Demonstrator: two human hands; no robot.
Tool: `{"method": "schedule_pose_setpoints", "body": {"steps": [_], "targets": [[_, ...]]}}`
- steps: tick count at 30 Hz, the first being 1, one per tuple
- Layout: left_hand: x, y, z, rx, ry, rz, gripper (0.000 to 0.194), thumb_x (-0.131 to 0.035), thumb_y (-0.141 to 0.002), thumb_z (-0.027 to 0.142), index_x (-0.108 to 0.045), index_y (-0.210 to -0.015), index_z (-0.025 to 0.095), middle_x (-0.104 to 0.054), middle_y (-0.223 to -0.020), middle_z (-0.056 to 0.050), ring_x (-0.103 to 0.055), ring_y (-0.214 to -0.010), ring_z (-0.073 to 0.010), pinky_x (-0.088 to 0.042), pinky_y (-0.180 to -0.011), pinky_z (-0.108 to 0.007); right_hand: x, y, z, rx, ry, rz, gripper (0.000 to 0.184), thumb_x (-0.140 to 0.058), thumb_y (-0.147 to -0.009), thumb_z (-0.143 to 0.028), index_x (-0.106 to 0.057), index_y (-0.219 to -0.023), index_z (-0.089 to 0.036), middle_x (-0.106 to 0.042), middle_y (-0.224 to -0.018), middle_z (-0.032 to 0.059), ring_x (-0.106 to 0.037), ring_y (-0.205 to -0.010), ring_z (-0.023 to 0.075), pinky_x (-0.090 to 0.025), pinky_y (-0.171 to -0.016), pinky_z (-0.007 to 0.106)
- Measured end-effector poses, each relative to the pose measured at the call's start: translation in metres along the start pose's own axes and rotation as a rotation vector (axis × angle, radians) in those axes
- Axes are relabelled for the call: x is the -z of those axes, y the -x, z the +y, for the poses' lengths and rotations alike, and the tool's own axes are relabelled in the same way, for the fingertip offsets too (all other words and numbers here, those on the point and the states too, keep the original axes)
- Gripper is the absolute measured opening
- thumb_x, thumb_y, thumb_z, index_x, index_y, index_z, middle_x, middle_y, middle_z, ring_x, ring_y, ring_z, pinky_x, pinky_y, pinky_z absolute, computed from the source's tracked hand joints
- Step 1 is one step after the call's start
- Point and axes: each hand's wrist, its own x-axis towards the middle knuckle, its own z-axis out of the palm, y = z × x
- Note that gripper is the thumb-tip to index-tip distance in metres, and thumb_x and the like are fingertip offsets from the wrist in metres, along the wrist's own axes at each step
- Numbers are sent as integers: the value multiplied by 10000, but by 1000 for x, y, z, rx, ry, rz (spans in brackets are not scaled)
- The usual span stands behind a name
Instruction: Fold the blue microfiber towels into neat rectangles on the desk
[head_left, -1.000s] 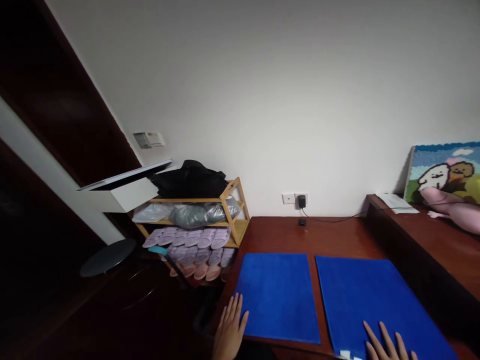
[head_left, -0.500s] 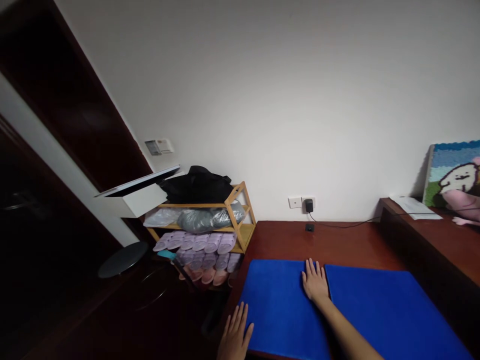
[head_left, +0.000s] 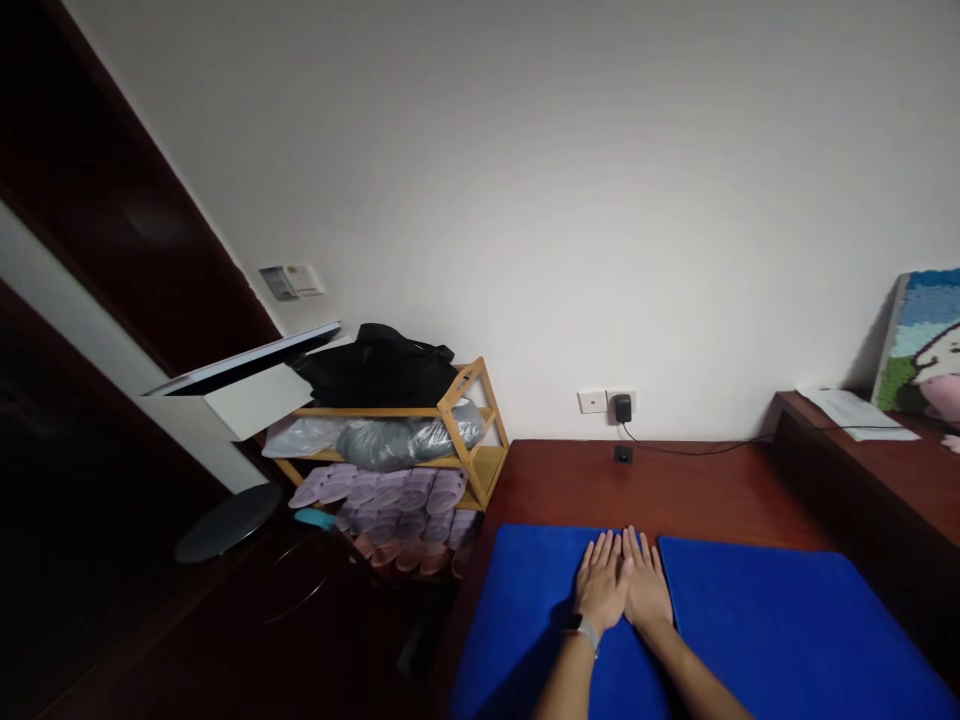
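Observation:
Two blue mats lie side by side on a reddish-brown wooden desk (head_left: 555,475). My left hand (head_left: 602,583), with a watch (head_left: 583,628) on its wrist, rests flat on the left blue mat (head_left: 517,590), fingers stretched out. Right beside it my right hand (head_left: 645,580) lies flat along that mat's right edge, its fingers also straight. The two hands touch, with the left thumb against the right hand. Just right of my right hand, across a narrow gap, is the right blue mat (head_left: 795,620). Neither hand holds anything.
Left of the desk stands a wooden rack (head_left: 480,430) with lilac slippers (head_left: 416,490), a black bag (head_left: 379,370) and a white box (head_left: 259,400). A black plug (head_left: 622,408) sits in the wall socket, its cable running right. Papers (head_left: 855,413) lie on a raised ledge.
My left hand has moved right and forward from the left mat's outer edge to beside my right hand. My right hand stays near the mat's right edge. The view has shifted slightly.

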Motion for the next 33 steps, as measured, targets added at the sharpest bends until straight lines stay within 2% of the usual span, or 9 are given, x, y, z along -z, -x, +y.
{"method": "schedule_pose_setpoints", "body": {"steps": [4, 9, 13, 17, 20, 23, 26, 29, 33], "targets": [[12, 18, -57, -29, -70, -10, 610, -144, -1073, 541, -223, -1627, 300, -241, -1697, 9, -202, -1570, -185, -185, -1299, -459, -2, -4, -2, -62, -61, 37, 633, -217, -1012, -325, -246, -1602, -99, -212, -1693, 83, -147, -1577, 280, -95, -1278, 470], [47, 49, -158, 178, -184, 36, 691, -201, -1056, 598, -254, -1622, 204, -269, -1686, -83, -240, -1559, -238, -233, -1277, -493, -1, -4, -3, -70, -109, 72, 662, -167, -1016, -369, -219, -1605, -71, -210, -1693, 82, -146, -1578, 273, -86, -1284, 474], [62, 57, -209, 241, -199, 67, 679, -219, -1058, 582, -276, -1616, 199, -310, -1673, -96, -271, -1548, -249, -277, -1255, -496, -3, -3, -2, -74, -68, 72, 663, -156, -1015, -364, -223, -1608, -73, -203, -1694, 81, -156, -1577, 252, -93, -1282, 459], [68, 48, -199, 278, -194, 77, 708, -201, -1060, 574, -315, -1599, 131, -333, -1657, -142, -286, -1542, -274, -275, -1254, -507, -4, -4, -3, -71, -55, 66, 662, -162, -1014, -352, -230, -1603, -56, -209, -1690, 101, -182, -1572, 256, -109, -1278, 459], [55, 32, -145, 165, -177, 124, 702, -192, -1066, 556, -285, -1609, 122, -302, -1671, -143, -255, -1555, -273, -245, -1270, -502, -3, -3, -4, -74, -32, 61, 664, -160, -1014, -344, -229, -1597, -35, -215, -1688, 115, -188, -1570, 263, -107, -1278, 456], [25, 17, -79, -69, -115, 81, 658, -213, -1071, 532, -203, -1637, 195, -274, -1690, -85, -223, -1567, -233, -231, -1282, -465, -3, -3, -3, -70, -27, 57, 657, -175, -1013, -328, -240, -1592, -23, -222, -1684, 133, -191, -1569, 271, -111, -1276, 459], [1, 15, -45, -127, -64, 44, 632, -199, -1076, 517, -196, -1639, 231, -270, -1693, -61, -223, -1566, -205, -224, -1286, -445, -7, -4, -1, -42, -12, 53, 646, -202, -1005, -299, -266, -1586, -22, -224, -1683, 144, -186, -1569, 279, -123, -1271, 465], [3, 31, -66, -47, -84, 46, 628, -196, -1072, 526, -220, -1634, 248, -277, -1690, -56, -226, -1565, -225, -218, -1283, -486, -10, -5, -1, -57, -21, 60, 651, -189, -1008, -310, -249, -1589, -22, -231, -1684, 145, -188, -1569, 274, -117, -1271, 452], [40, 74, -151, 230, -179, 74, 701, -175, -1058, 572, -279, -1616, 161, -295, -1676, -115, -255, -1554, -262, -253, -1264, -500, -14, -4, -2, -73, -30, 70, 669, -159, -1009, -343, -216, -1597, -28, -222, -1690, 131, -180, -1572, 267, -93, -1274, 454]]}}
